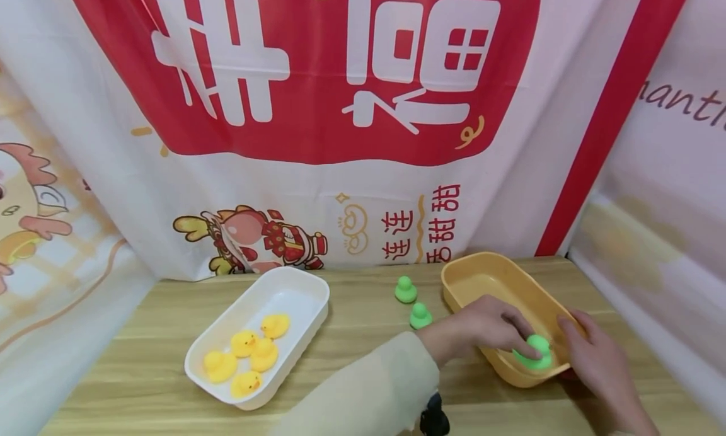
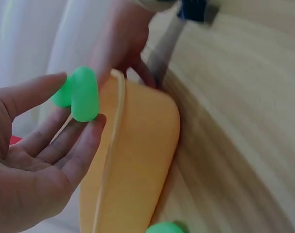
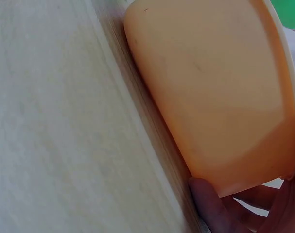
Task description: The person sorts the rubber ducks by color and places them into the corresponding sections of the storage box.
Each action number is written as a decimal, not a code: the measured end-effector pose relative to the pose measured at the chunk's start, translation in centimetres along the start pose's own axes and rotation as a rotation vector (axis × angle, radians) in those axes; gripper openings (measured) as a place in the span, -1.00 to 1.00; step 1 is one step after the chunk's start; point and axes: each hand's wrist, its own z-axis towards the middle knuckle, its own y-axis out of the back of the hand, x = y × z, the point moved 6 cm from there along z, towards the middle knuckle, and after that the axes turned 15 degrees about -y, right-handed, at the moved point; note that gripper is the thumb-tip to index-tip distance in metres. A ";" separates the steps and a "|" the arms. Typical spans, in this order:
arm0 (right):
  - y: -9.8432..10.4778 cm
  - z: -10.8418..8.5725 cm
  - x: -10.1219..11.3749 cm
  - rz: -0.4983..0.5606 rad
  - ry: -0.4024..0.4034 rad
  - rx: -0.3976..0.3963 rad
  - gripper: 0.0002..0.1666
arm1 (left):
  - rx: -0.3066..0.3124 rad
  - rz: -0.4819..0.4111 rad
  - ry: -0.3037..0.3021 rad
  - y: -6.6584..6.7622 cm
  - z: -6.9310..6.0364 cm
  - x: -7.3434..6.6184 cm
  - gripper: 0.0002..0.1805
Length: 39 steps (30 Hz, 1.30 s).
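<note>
My left hand (image 1: 492, 326) pinches a green duck (image 1: 535, 353) over the near end of the orange basin (image 1: 488, 266); in the left wrist view the duck (image 2: 84, 94) is between thumb and fingertips of the left hand (image 2: 45, 160), beside the basin (image 2: 142, 150). My right hand (image 1: 601, 360) grips the basin's right wall, thumb at the rim, and in the right wrist view the right hand's fingers (image 3: 210, 204) curl under the basin's (image 3: 210, 97) corner. Two more green ducks, one at the back (image 1: 405, 290) and one nearer (image 1: 420, 316), stand left of the basin.
A white basin (image 1: 309, 285) with several yellow ducks (image 1: 263, 354) in it stands on the left of the wooden table (image 1: 363, 297). A printed cloth (image 1: 306, 215) hangs behind the table, with more cloth at both sides. A small black object (image 1: 434, 417) shows at the front edge.
</note>
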 end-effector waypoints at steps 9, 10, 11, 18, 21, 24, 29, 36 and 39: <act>-0.1 -0.1 0.3 0.027 0.004 -0.005 -0.18 | -0.099 0.093 0.019 0.6 1.1 0.8 -0.82; -0.1 -0.1 0.2 0.033 -0.007 0.001 -0.17 | -0.103 0.112 0.009 0.5 1.2 0.9 -0.81; 0.0 -0.1 0.2 0.038 -0.017 0.002 -0.17 | -0.104 0.138 -0.007 0.4 1.4 0.9 -0.80; 0.1 -0.3 0.2 0.031 0.002 -0.019 -0.18 | -0.011 0.230 -0.080 -0.7 2.6 1.1 -0.78; 0.0 -0.3 0.2 0.030 0.008 -0.018 -0.19 | 0.047 0.258 -0.109 -1.0 3.2 1.3 -0.79; -0.2 -0.3 0.2 0.038 -0.019 0.009 -0.17 | 0.117 0.349 -0.135 -1.4 4.0 1.5 -0.81; -0.6 -0.5 0.1 0.083 -0.072 0.054 -0.15 | 0.265 0.541 -0.189 -2.4 4.9 1.8 -0.85; -0.4 -0.4 0.1 0.098 -0.071 0.042 -0.16 | 0.289 0.559 -0.162 -2.8 5.2 2.3 -0.88; -0.2 -0.2 0.0 0.092 -0.069 0.044 -0.16 | 0.279 0.548 -0.159 -3.0 5.5 2.5 -0.86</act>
